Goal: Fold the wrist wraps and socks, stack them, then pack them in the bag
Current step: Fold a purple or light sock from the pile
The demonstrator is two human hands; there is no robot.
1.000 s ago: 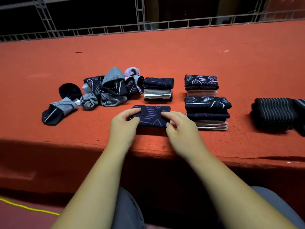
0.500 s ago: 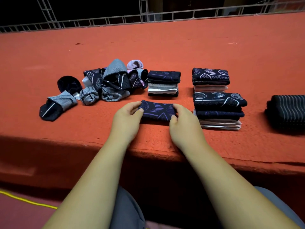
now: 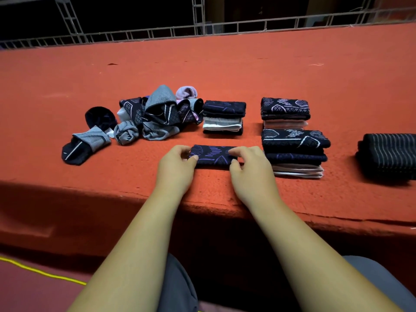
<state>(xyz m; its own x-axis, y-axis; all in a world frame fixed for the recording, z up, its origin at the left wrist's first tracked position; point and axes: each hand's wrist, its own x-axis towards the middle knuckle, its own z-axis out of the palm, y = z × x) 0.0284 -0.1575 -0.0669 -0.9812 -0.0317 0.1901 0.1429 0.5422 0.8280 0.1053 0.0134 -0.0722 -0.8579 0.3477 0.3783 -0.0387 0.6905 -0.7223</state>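
orange-red carpeted platform; grey metal lattice railing along its far edge; thin yellow cord on floor below near-left corner.

A folded dark sock with purple marks lies near the front edge of the red carpeted platform. The left hand pinches its left end, the right hand its right end. Just right stands a stack of folded socks, another stack behind it, a third beyond the hands. Unfolded socks lie heaped to the left, striped wraps far right
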